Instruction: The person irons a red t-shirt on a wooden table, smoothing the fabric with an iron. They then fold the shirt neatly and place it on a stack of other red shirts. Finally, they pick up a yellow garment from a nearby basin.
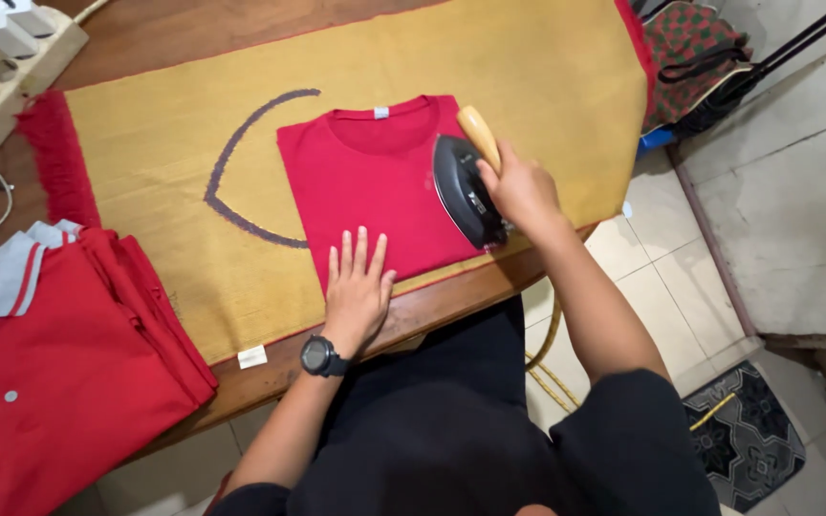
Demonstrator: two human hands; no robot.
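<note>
The folded red cotton T-shirt (pixel 375 186) lies on the mustard-yellow woven mat (pixel 528 67). The right hand (pixel 520 189) grips the wooden handle of the black iron (pixel 467 189) at the shirt's right edge. The left hand (pixel 356 287), fingers (pixel 360 250) spread flat, presses the near hem; the hot sole could drift towards them and burn.

The left hand (pixel 356 287) lies flat, fingers spread forward. The right hand (pixel 523 191) is closed in a grip, arm stretched out.
</note>
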